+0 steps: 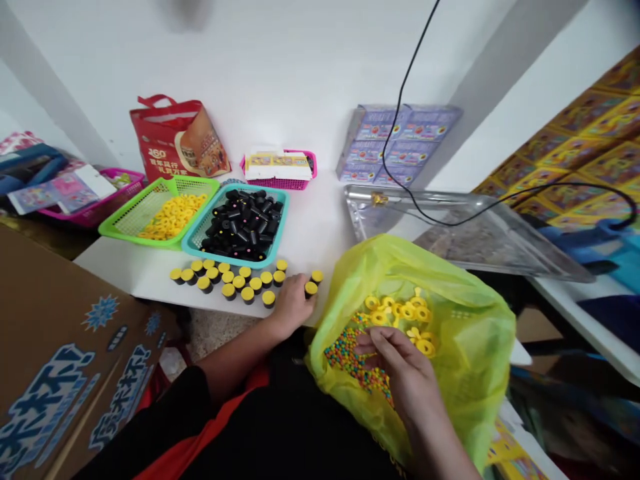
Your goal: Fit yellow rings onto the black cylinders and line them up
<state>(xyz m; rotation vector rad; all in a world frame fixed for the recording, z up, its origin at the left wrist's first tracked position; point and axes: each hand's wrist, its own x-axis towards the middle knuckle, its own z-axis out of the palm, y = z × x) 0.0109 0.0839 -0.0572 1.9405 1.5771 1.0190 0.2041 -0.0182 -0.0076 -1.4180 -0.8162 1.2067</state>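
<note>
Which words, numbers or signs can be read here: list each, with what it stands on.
"160": red bag; of the Chinese lines below it, "百年" is clearest.
"杯!": cardboard box, twice; characters before it unclear, smaller print unreadable.
Too small or blurred to read: purple boxes, yellow packs at right, cards at far left.

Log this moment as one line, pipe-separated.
left hand: at yellow-topped black cylinder | right hand: above multicolored beads in yellow-green plastic bag | nearby: teal basket of black cylinders
</note>
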